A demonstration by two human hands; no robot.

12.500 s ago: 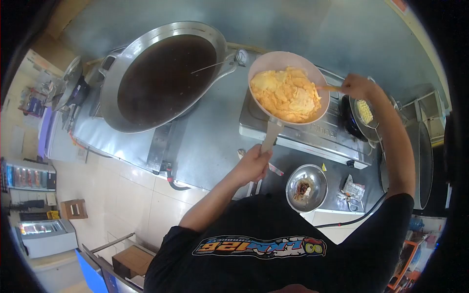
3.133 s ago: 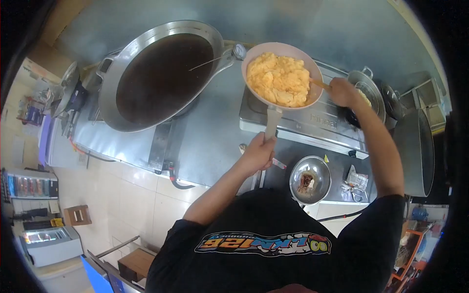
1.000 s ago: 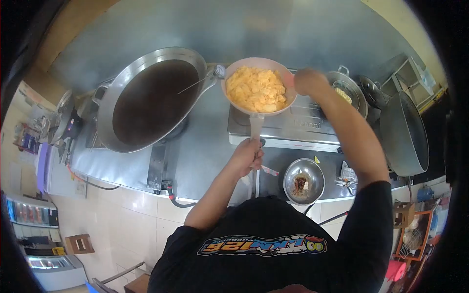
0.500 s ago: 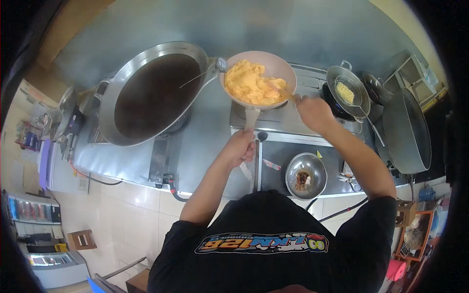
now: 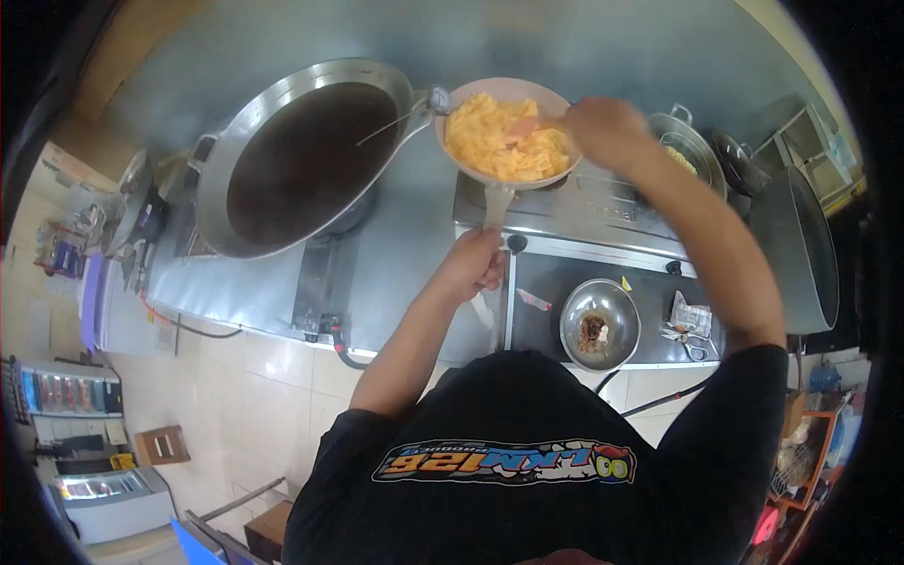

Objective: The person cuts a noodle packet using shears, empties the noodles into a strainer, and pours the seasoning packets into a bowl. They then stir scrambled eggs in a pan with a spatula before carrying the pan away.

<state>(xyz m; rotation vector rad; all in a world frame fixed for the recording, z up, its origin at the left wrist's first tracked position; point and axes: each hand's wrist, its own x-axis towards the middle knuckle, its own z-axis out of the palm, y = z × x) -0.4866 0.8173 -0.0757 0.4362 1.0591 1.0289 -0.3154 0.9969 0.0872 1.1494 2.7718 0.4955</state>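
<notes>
My left hand (image 5: 474, 264) is closed around the pale handle (image 5: 498, 202) of a frying pan (image 5: 556, 92) on the stove. Yellow scrambled egg (image 5: 499, 141) fills much of the pan. Over the pan's right edge, my right hand (image 5: 607, 132), somewhat blurred, grips a spatula whose pinkish blade (image 5: 521, 129) rests in the egg. Its fingers are partly hidden.
A large wok of dark liquid (image 5: 311, 165) with a thermometer (image 5: 439, 100) stands left. Right are a pan with a strainer (image 5: 692, 141) and a big tilted pot (image 5: 796, 250). A metal bowl (image 5: 600, 325), scissors (image 5: 695, 351) and packets (image 5: 690, 315) lie nearer.
My right hand has moved up, and the spatula blade has shifted up and left within the egg. My left hand still holds the handle. The whole view has shifted slightly.
</notes>
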